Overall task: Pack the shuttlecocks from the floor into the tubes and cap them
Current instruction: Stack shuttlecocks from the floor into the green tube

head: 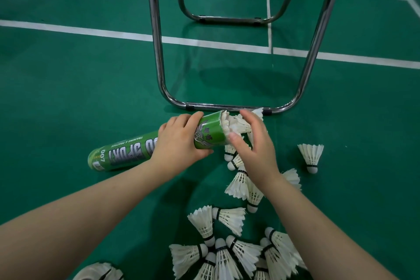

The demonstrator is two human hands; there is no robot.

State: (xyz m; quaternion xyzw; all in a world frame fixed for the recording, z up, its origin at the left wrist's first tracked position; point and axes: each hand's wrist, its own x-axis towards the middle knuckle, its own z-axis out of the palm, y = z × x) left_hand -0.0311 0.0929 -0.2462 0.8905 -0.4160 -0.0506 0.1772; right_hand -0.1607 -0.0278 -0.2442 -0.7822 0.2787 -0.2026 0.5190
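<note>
Closest to the person, well short of the tube (pixel 127 152) and off toward its open end, is a loose heap of shuttlecocks (pixel 229 254). Their white feather skirts are ribbed and fanned into cones, and each ends in a rounded white cork with a dark band. They lie crisscrossed, touching and overlapping, and the heap thins into a trail that reaches the tube's mouth. A lone shuttlecock (pixel 311 154) sits apart from the trail, out past the tube's open end, cork toward the person.

The tube is a long cylinder in a glossy green wrap, with bold white-and-black lettering along its side and a silver winged emblem near the mouth. It lies lengthwise on the floor (pixel 68 98), base pointing to the person's left, mouth uncapped and packed with white feather tips.

The left hand (pixel 179 143) grips the tube just behind its mouth, fingers curled over the top and thumb underneath. The right hand (pixel 254 143) is at the mouth itself. Its fingers bend around the skirt of a protruding shuttlecock (pixel 241 125) that sticks out of the opening, and the thumb tip is against the tube's rim.

Just beyond the tube's mouth runs the lowest bar of a chair (pixel 159 63), a shiny bent chrome pipe under a dark padded seat. The floor is smooth green court surface with a slight sheen. Beyond the tube, white lines (pixel 91 32) cross it.
</note>
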